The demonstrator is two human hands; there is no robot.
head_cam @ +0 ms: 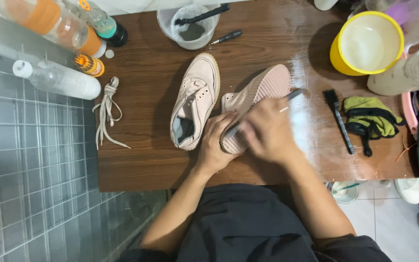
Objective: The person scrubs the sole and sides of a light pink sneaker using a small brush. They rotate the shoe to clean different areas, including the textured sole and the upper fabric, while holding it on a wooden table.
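A yellow bowl (367, 43), black brush (338, 120), green cloth (370, 119) and white laces (106, 109) lie about.

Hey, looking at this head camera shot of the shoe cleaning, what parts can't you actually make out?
- Right hand: motion-blurred, so its grip on the thin brush is unclear.
- Tipped pink shoe: heel end hidden under both hands; left hand covers it.
- Yellow basin: contents washed out by glare.
- Bottles top left: cut off by the frame edge.
- Clear cup: grey contents too small to identify.

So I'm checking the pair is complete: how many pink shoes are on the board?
2. One pink shoe lies upright mid-board; the other shoe is sole-up beside it, held by the left hand under the right hand.
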